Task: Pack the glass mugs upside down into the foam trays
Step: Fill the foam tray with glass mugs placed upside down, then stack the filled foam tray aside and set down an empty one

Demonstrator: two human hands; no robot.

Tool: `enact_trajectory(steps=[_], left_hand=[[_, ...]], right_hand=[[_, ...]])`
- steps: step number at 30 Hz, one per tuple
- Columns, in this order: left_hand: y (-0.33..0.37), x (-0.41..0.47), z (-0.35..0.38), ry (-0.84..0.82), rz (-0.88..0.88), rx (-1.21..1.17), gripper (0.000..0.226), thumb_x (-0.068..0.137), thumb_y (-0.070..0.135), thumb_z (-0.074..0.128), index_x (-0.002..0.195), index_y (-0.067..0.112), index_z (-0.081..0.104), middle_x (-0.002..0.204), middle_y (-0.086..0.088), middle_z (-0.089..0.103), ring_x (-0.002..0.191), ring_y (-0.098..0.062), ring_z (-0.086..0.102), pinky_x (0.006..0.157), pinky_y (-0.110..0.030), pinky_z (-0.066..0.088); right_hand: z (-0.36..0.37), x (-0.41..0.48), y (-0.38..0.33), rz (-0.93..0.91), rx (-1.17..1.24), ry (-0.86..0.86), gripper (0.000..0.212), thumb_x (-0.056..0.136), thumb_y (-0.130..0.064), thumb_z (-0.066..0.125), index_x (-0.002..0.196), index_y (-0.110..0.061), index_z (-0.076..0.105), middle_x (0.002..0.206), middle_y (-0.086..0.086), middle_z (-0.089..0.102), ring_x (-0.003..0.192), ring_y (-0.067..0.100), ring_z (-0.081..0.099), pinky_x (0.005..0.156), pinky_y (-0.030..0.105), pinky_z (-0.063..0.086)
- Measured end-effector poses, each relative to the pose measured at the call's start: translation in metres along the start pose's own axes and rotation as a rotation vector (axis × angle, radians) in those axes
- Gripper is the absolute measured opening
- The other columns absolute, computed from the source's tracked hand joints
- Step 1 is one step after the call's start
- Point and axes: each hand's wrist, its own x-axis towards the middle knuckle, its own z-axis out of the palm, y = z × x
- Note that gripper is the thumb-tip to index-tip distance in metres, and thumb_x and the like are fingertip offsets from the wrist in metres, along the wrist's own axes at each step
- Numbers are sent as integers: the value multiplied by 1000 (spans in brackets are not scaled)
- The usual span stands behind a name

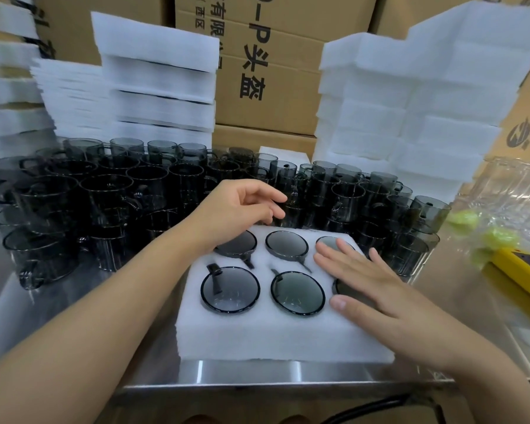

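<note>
A white foam tray (276,338) lies on the steel table in front of me, its round pockets filled with smoky glass mugs set upside down, such as the front middle mug (297,293). My right hand (367,283) rests flat, fingers spread, over the tray's right pockets, hiding two mugs in part. My left hand (242,209) hovers over the tray's back left corner, fingers loosely curled and holding nothing. Behind the tray stand several loose dark glass mugs (104,194), upright and stacked.
Stacks of empty white foam trays rise at the back left (156,87) and back right (410,102), with cardboard boxes (266,71) behind. A yellow tool (520,273) and clear plastic packaging (508,197) lie at the right. The steel table edge (288,384) runs just below the tray.
</note>
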Motion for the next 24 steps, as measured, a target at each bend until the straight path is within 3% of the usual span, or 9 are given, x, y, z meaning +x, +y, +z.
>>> enact_trajectory(steps=[5,7,9,12,14,16,18,21,24], left_hand=[[2,-14,-1,181,11,70,30,87,3,59,86,31,69,81,13,73,83,-3,66,78,-16,50],[4,-26,1,287,21,251,27,85,6,60,86,32,68,83,18,69,85,1,60,76,-13,44],[5,-42,2,435,-9,390,26,83,10,61,97,32,66,96,23,59,96,-2,53,84,-21,43],[10,-73,4,501,-237,246,55,83,18,64,132,33,45,127,17,44,120,-7,42,101,-32,39],[18,-92,8,431,-465,-15,69,81,24,68,140,35,34,132,21,45,120,-5,45,92,-25,41],[22,-106,12,360,-588,-330,49,75,26,71,118,39,54,109,24,66,99,-7,63,77,-25,51],[22,-114,17,317,-614,-408,26,74,23,69,96,37,68,92,8,74,89,-20,71,84,-42,56],[31,-120,18,313,-610,-463,21,80,16,63,92,31,73,96,-1,75,92,-26,71,93,-52,51],[47,-123,14,290,-578,-509,24,75,12,64,87,30,74,94,-4,75,89,-27,72,90,-51,52]], right_hand=[[3,1,7,49,34,114,54,84,-70,31,136,-56,24,146,-44,7,136,-17,-7,119,29,-6],[18,-2,1,42,123,205,55,78,-65,39,131,-55,34,144,-44,14,135,-21,0,117,22,3],[26,-9,-7,122,278,382,58,72,-60,48,129,-54,38,141,-46,19,131,-24,11,111,16,15],[39,-24,-15,247,618,620,64,67,-50,56,129,-47,41,133,-42,39,119,-26,34,103,16,31],[42,-31,-20,318,743,676,61,64,-43,57,125,-42,48,118,-42,52,103,-30,44,88,11,38],[40,-33,-23,380,788,697,61,64,-42,56,124,-40,51,101,-48,55,87,-34,47,78,12,37],[34,-32,-28,418,777,671,64,64,-46,56,127,-40,50,104,-46,54,92,-29,49,88,21,38],[30,-33,-37,464,697,649,48,76,-45,59,124,-40,53,124,-27,54,118,-2,48,104,32,35],[20,-41,-43,467,697,662,40,68,-52,63,108,-51,60,110,-36,61,107,-11,54,92,28,41]])
